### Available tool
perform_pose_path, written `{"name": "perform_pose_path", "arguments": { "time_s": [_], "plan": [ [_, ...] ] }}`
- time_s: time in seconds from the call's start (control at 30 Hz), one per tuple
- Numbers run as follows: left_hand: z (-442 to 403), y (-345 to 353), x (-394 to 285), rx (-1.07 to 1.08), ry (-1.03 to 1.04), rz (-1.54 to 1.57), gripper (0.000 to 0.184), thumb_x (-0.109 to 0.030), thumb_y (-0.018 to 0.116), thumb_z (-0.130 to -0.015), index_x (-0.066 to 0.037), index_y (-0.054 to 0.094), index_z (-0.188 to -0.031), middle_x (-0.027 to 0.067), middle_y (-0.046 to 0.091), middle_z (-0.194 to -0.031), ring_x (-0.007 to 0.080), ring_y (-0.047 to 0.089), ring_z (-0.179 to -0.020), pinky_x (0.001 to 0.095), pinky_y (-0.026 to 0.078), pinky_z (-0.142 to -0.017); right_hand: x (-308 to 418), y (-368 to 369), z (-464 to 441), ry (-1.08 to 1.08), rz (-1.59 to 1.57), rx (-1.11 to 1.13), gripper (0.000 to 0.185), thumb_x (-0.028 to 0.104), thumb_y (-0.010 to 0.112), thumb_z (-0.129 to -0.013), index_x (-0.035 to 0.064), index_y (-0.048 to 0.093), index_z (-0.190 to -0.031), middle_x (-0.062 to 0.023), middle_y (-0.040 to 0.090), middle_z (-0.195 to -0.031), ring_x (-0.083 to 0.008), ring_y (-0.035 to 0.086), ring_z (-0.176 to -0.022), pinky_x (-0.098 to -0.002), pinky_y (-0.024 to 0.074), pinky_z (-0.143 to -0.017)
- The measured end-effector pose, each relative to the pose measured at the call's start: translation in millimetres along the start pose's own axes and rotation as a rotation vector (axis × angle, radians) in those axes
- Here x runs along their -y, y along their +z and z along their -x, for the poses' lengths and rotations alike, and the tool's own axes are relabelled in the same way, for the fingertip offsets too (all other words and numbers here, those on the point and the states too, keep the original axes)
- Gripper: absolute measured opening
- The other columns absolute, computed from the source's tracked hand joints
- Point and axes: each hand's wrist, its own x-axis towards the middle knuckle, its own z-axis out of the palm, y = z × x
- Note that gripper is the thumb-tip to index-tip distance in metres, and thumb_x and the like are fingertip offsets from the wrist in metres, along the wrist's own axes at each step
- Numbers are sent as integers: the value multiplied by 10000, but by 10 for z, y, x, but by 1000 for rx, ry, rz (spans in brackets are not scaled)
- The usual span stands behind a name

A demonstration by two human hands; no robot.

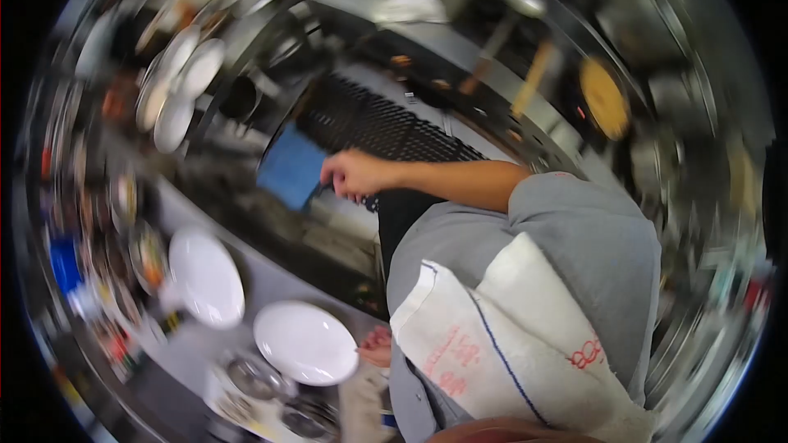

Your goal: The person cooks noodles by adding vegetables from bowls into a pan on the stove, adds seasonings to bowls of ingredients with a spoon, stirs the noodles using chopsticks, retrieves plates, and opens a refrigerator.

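My right hand (355, 174) is closed at the near corner of a flat blue square-shaped thing (293, 166), by a dark part that may be its handle. Blur hides what kind of thing it is. The blue thing is over the dark sunken area beside a black perforated grate. Lower down, my left hand (376, 348) has its fingers curled at the rim of a white oval plate (305, 343) and seems to grip it. Part of that hand is hidden by my grey clothing. A second white oval plate (206, 278) lies just beyond, on the grey counter.
The black perforated grate (353, 119) runs along the station. Several stacked plates (176, 90) stand at upper left. A round pan with yellow contents (603, 98) is at upper right. Metal bowls (256, 379) sit at the bottom. A white towel (484, 336) lies over my clothing.
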Motion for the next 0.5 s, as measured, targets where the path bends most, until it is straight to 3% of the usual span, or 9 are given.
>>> {"name": "perform_pose_path", "arguments": {
  "time_s": [0.17,0.23,0.27,0.33,0.4,0.47,0.5],
  "plan": [
    [-171,650,-258,609,-175,-515,407,-398,460,-975,8,475,-961,161,588,-807,252,622,-732,334,531,-645,-91,-256,1428,3,-9,-283,237,77,563,-853,-20,588,-1068,-95,655,-727,-141,638,-584,-289,510,-538],
    [133,1139,-226,784,35,-671,406,-410,462,-973,-7,482,-938,139,591,-751,233,622,-684,319,526,-600,-170,-422,2004,-9,-37,-521,227,119,579,-868,4,606,-1062,-91,668,-752,-139,637,-590,-290,511,-542],
    [491,1458,-116,718,404,-817,376,-410,463,-977,-50,478,-869,68,515,-582,177,535,-516,280,439,-477,-234,-530,2300,-30,-62,-655,218,138,588,-876,19,617,-1056,-82,675,-767,-125,630,-589,-285,513,-543],
    [1062,1948,-99,875,288,-831,358,-376,450,-989,-51,478,-843,61,502,-597,163,515,-529,271,433,-485,-358,-777,2841,41,-166,-949,187,111,562,-892,32,618,-1052,-69,667,-754,-106,614,-581,-259,512,-528],
    [1089,2225,153,1007,278,-905,339,-334,451,-995,-54,469,-805,51,496,-598,151,497,-527,264,427,-483,-881,-1019,3019,54,12,-1354,134,92,542,-895,17,592,-994,-79,639,-750,-98,597,-587,-239,492,-491],
    [1205,2486,475,1113,290,-816,334,-315,476,-988,-57,461,-775,42,489,-599,136,501,-540,252,418,-482,-1436,-1315,2885,300,-394,-1306,211,135,633,-825,2,583,-981,-156,659,-796,-184,648,-627,-320,520,-578],
    [1359,2624,607,1170,317,-865,331,-310,483,-985,-59,458,-772,42,492,-601,129,497,-535,249,416,-481,-1879,-1475,2677,436,-398,-1388,285,168,666,-797,-6,562,-998,-168,649,-823,-196,652,-652,-328,520,-591]
  ]
}}
